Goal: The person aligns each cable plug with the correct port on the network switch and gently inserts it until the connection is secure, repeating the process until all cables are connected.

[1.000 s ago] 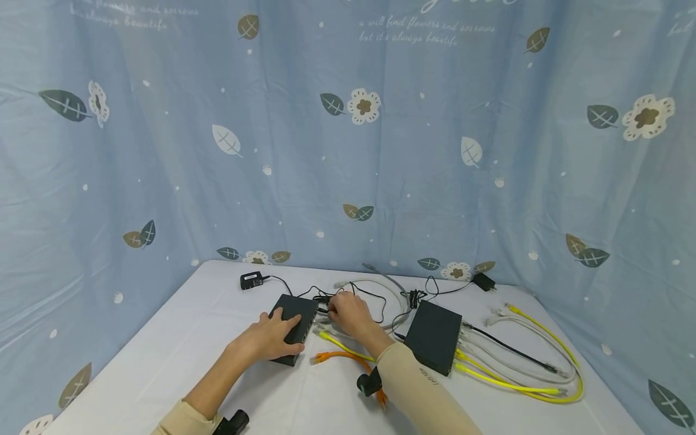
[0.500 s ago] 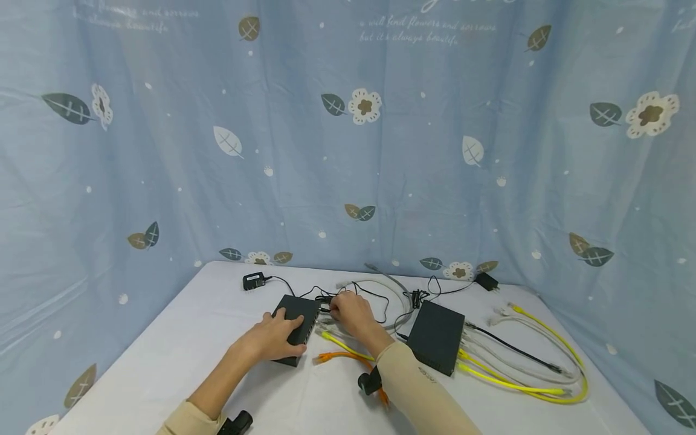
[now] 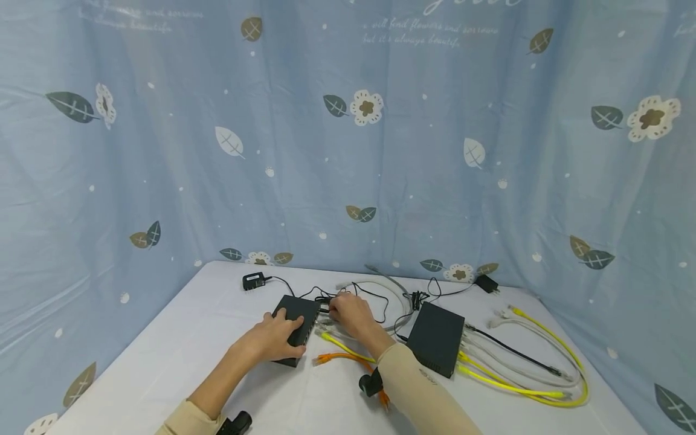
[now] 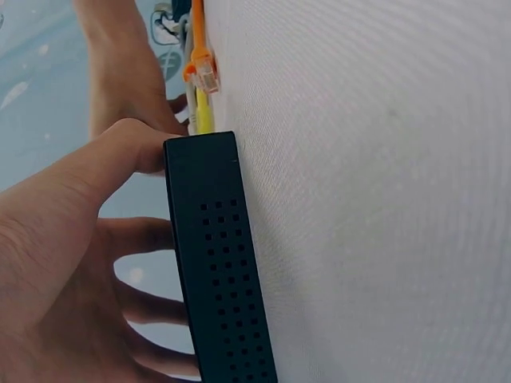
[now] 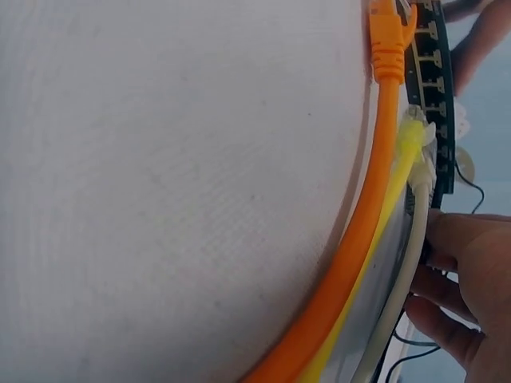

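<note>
showing almost no change over last second; connector work looks mid-step. orange cable (image 3: pixel 339 355) nearest, on table (image 3: pixel 179 356). left hand (image 3: pixel 269 336) presses black box (image 3: pixel 298 336), fingers spread wide across top, thumb near port side. right hand (image 3: pixel 351 311) reaches in, pinching black plug (image 3: pixel 324 310) at box's far port end; fully seated or not, cannot tell. power adapter (image 3: pixel 253 281) lies beyond.
</note>
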Motion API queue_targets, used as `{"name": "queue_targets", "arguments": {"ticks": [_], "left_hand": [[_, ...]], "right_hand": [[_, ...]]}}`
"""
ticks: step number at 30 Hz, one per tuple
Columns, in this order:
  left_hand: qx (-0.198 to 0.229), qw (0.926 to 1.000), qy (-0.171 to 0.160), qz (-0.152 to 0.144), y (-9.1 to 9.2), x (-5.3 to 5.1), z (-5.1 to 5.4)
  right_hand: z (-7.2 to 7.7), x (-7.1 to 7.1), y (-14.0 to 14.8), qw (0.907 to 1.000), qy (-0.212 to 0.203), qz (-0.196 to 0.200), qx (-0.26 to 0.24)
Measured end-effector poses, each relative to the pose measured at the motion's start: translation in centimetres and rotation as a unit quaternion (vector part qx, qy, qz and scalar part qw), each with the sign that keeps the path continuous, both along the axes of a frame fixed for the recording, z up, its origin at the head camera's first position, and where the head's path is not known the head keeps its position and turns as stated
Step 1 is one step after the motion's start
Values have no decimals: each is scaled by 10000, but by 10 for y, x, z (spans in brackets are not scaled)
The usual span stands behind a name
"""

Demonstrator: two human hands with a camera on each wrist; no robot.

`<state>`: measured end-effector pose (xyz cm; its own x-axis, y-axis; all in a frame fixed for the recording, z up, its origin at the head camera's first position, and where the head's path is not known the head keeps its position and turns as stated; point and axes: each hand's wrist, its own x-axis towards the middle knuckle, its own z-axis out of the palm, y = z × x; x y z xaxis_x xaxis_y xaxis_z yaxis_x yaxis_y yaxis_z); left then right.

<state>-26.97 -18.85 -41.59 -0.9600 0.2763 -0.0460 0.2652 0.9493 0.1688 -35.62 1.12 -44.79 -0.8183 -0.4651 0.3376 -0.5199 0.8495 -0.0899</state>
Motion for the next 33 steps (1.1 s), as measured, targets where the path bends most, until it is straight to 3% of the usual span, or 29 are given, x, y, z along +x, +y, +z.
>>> {"name": "queue_targets", "arguments": {"ticks": [10,25,33], "left_hand": [[79,9999,43,-101,-1,-1,1],[-68,10000,-23,-12,-2,3,3],[-21,9998,-176,46,-1,5,5]], "right_hand": [[1,-1,-4,9972,530,34,523],[3,1,-6,9998,-88,-155,64],[3,6,-5,9997,-125,-191,21]]}}
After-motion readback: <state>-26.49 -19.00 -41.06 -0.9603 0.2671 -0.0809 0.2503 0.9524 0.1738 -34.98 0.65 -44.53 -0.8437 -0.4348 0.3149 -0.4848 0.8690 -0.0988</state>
